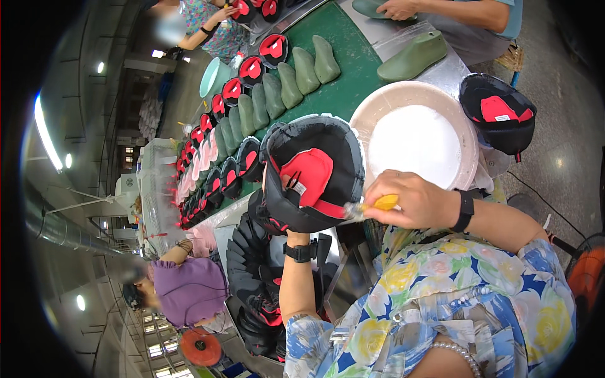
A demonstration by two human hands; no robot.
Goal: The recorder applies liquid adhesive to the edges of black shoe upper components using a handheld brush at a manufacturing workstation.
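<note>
Black shoe upper with red lining [313, 173] held up over counter [343, 75], left hand [291, 227] gripping underneath. Right hand [413, 201], fingers closed on yellow-handled brush [372, 206], brushing the edge. Next: steady strokes, reloading from white basin [416, 142].

Bowl [469, 170] seemingly crowds right side.

1 head-worn fisheye view, looking down, close over the workbench [340, 75], rim bent
</note>
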